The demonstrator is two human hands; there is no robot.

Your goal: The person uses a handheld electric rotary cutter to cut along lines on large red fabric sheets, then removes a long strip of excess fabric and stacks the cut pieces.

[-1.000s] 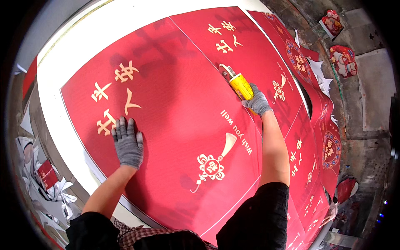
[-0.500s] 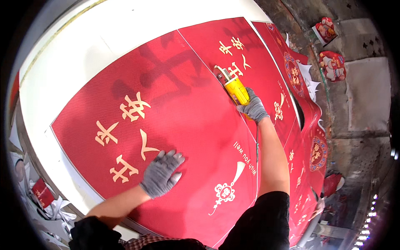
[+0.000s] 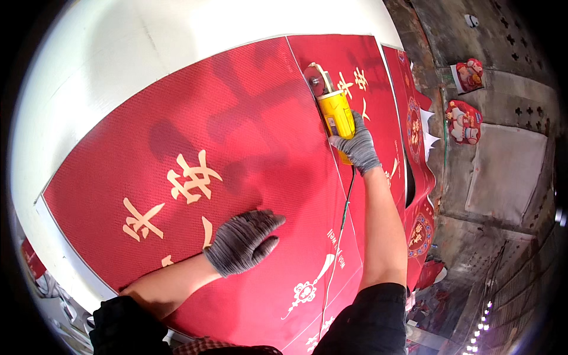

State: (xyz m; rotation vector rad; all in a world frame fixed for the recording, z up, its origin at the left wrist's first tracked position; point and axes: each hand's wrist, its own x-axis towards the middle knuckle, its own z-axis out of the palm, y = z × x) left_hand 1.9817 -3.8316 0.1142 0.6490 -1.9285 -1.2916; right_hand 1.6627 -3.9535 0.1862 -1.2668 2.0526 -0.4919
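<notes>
A large red printed sheet (image 3: 278,195) with pale gold lettering covers much of the view, thin light lines dividing it into panels. My right hand (image 3: 361,148), in a grey knit glove, is wrapped round the yellow body of an electric rotary cutter (image 3: 336,111). Its round blade sits at the dividing line near the sheet's far edge. A thin dark cord (image 3: 344,219) trails from the tool back toward me. My left hand (image 3: 244,241), also gloved, rests on the left panel with its fingers stretched out and thumb apart, partly covering some lettering.
Beyond the sheet lies a white tabletop (image 3: 177,41). More red printed material (image 3: 421,231) hangs in folds over the right edge. On the grey floor at right are two red cut-out pieces (image 3: 464,122) and a pale flat sheet (image 3: 507,174). White scraps (image 3: 65,307) lie at lower left.
The cutter in my right hand has moved farther away along the dividing line. My left hand has shifted forward over the lettering, its fingers closer together. The whole view has tilted slightly.
</notes>
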